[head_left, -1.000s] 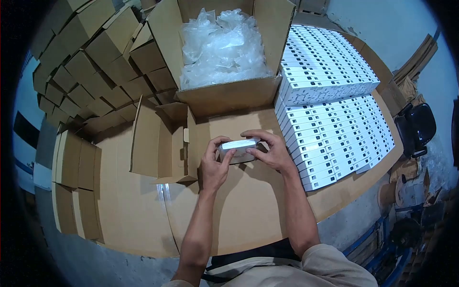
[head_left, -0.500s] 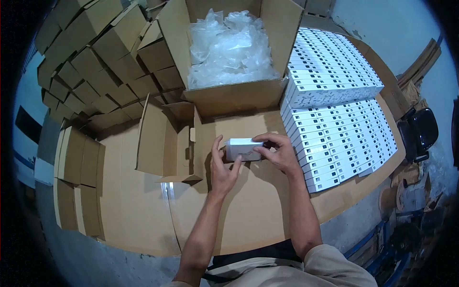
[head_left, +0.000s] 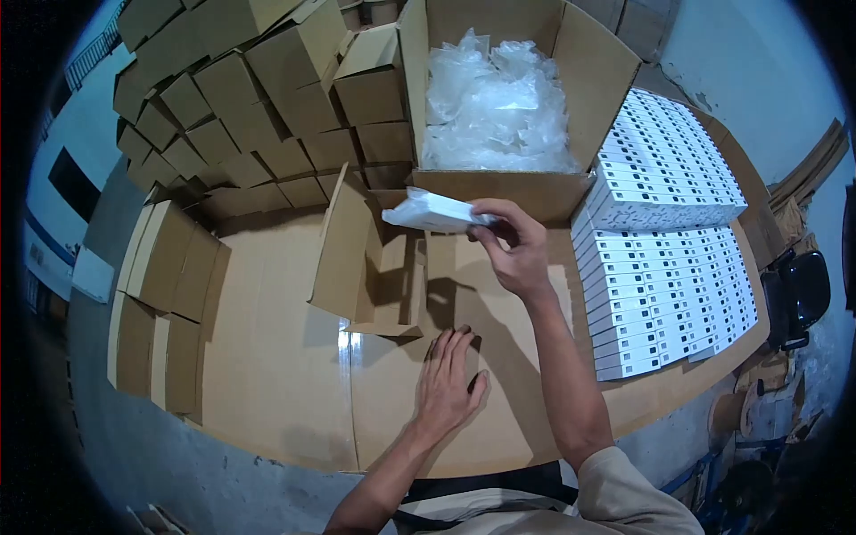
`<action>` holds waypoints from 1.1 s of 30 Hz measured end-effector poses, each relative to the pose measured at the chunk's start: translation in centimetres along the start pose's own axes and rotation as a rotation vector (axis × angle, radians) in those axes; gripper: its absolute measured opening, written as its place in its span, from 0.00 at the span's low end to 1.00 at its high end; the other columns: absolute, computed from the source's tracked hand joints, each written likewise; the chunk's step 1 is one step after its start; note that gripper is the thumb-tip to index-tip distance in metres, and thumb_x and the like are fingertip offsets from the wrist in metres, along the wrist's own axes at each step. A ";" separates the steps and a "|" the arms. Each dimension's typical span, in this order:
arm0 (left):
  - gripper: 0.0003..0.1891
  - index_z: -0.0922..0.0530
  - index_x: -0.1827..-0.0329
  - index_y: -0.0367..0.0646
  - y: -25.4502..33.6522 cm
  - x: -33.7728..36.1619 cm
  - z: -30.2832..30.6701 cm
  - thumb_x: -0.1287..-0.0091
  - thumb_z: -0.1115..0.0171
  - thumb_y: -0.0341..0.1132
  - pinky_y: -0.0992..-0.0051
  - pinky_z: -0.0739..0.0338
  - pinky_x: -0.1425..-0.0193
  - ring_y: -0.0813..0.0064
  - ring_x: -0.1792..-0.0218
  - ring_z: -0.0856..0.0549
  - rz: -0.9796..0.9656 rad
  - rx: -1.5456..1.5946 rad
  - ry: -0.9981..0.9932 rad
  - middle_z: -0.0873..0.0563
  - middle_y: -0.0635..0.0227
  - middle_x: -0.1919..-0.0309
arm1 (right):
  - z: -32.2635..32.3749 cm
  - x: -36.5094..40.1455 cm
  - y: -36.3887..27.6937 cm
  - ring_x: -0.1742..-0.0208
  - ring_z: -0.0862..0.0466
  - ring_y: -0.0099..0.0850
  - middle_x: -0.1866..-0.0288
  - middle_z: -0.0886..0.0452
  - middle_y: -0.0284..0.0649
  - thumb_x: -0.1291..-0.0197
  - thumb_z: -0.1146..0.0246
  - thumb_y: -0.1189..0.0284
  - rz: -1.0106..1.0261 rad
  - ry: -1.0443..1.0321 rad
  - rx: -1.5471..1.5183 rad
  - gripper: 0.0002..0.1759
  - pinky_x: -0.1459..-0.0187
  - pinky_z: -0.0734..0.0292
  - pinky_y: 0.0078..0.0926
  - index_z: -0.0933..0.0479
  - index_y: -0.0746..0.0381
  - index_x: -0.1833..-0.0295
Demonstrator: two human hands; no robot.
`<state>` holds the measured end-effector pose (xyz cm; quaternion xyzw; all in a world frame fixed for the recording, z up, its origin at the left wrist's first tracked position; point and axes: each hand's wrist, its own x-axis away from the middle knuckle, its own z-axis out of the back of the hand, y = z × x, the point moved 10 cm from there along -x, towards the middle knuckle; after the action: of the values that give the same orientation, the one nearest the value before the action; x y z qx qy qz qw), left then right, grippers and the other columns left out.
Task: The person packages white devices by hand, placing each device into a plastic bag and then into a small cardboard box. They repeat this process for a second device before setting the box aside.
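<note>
Between its thumb and fingers, my right hand (head_left: 513,245) pinches the right end of a small white box (head_left: 434,212) with clear plastic film sticking out at its left end. The white box hangs in the air over the back part of an open cardboard box (head_left: 334,254), which stands on the cardboard-covered table (head_left: 267,357). My left hand (head_left: 450,383) lies palm down on the table in front of the open box, fingers spread, holding nothing.
A large carton (head_left: 499,192) full of clear plastic bags (head_left: 499,107) stands at the back. Stacked white boxes (head_left: 669,294) fill the right side. Brown cardboard boxes (head_left: 236,85) are piled at the back left, and more (head_left: 169,267) stand at the left edge.
My right hand has lifted the white box up and toward the open cardboard box. My left hand has let go of it and come down onto the table. The view has shifted left.
</note>
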<state>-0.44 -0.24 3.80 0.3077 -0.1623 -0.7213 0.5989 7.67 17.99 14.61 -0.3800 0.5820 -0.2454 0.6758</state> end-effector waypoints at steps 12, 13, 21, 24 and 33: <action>0.33 0.33 0.27 0.36 -0.4 -0.3 -0.3 0.33 0.33 0.38 0.51 0.43 0.16 0.48 0.21 0.35 0.011 0.055 -0.031 0.30 0.51 0.26 | -6.1 -4.4 1.9 0.60 0.13 0.30 0.53 0.13 0.43 0.37 0.31 0.84 0.110 -0.134 0.237 0.14 0.59 0.16 0.29 0.18 0.65 0.46; 0.32 0.33 0.27 0.36 -0.4 -0.3 -0.3 0.33 0.33 0.38 0.50 0.44 0.16 0.49 0.21 0.35 0.016 0.059 -0.029 0.30 0.52 0.25 | -6.2 -4.5 1.9 0.58 0.13 0.31 0.52 0.13 0.43 0.36 0.32 0.84 0.119 -0.138 0.271 0.13 0.58 0.15 0.29 0.18 0.66 0.46; 0.34 0.35 0.28 0.35 -0.2 -0.5 -0.2 0.34 0.30 0.35 0.50 0.44 0.16 0.47 0.21 0.35 0.020 0.039 -0.061 0.30 0.51 0.25 | -7.6 -5.0 2.3 0.52 0.12 0.50 0.49 0.16 0.47 0.35 0.36 0.84 0.171 -0.178 0.430 0.14 0.54 0.15 0.44 0.19 0.65 0.45; 0.31 0.32 0.28 0.38 -0.5 -0.4 -0.4 0.32 0.34 0.38 0.49 0.43 0.16 0.49 0.22 0.35 0.026 0.057 -0.042 0.30 0.53 0.25 | -8.0 -5.1 1.9 0.51 0.12 0.50 0.48 0.17 0.47 0.35 0.36 0.83 0.242 -0.177 0.493 0.14 0.52 0.15 0.47 0.19 0.63 0.45; 0.32 0.33 0.27 0.38 -0.3 -0.5 -0.3 0.33 0.32 0.36 0.49 0.44 0.16 0.48 0.20 0.37 0.041 0.061 -0.075 0.30 0.52 0.25 | -9.0 -4.1 4.0 0.56 0.12 0.43 0.52 0.18 0.43 0.39 0.29 0.80 0.253 -0.160 0.658 0.12 0.55 0.14 0.42 0.13 0.59 0.50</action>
<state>-0.45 0.36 3.52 0.2954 -0.2127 -0.7146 0.5974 -2.31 21.46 13.59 -0.0853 0.4597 -0.3035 0.8303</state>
